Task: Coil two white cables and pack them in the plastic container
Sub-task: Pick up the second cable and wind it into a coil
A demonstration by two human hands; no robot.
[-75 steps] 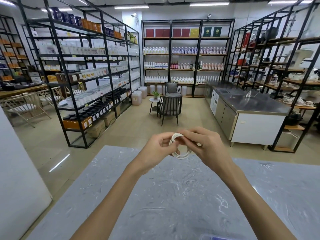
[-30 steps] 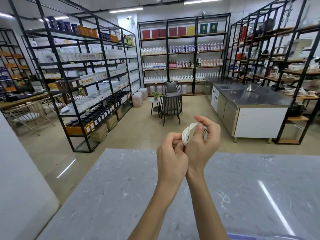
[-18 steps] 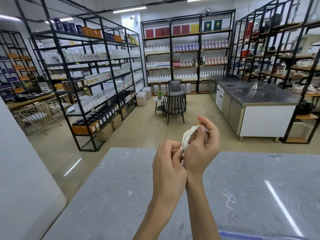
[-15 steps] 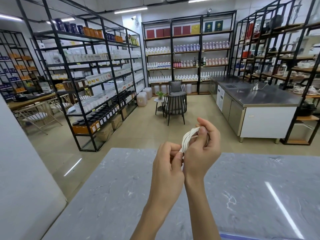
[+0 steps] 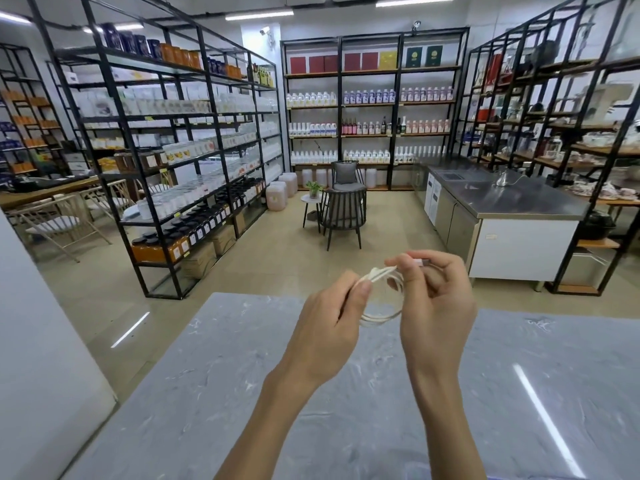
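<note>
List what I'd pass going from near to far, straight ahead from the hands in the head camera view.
Marble table → left hand and right hand holding the coiled white cable → dark chair → far bottle shelves.

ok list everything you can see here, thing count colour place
cable: one, white, coiled, held in both hands above the table
plug: one, white with metal tip, at right fingertips
table: one, grey marble, near foreground
shelving: several black racks, stocked, left, back and right
chairs: two, dark, mid floor
side table: one, white, with a plant, beside chairs
counter: one, steel top, right
left hand: one, pinching coil
right hand: one, holding plug and coil
</note>
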